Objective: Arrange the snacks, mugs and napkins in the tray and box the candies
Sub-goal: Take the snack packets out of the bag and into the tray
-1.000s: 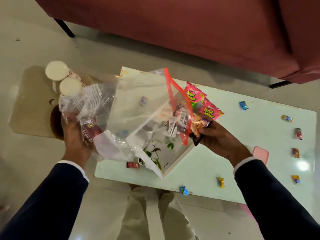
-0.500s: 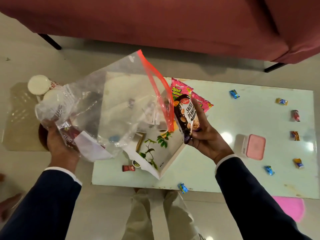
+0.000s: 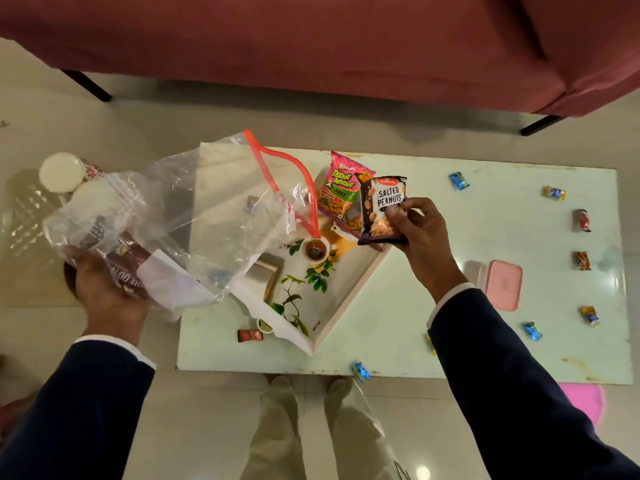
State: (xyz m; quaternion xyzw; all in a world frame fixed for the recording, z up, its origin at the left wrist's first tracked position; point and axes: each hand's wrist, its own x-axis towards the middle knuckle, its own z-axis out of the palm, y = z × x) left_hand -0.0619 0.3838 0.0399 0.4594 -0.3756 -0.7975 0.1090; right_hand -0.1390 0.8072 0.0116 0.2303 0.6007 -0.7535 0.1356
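— What's your left hand (image 3: 104, 289) doing?
— It grips the clear zip bag (image 3: 194, 216) from below, left of the tray (image 3: 349, 299).
— And your right hand (image 3: 420, 233)?
— It pinches the salted peanuts packet (image 3: 382, 209) over the tray's far corner, beside the pink snack packet (image 3: 343, 188).

A red sofa (image 3: 311, 39) stands beyond the pale table (image 3: 485, 220); a pink mat (image 3: 585, 401) lies nearby.

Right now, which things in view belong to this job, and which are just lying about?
Job: salted peanuts packet in right hand; pink snack packet; tray; zip bag in left hand; scattered candies; pink box.
Lying about: sofa; pink mat.
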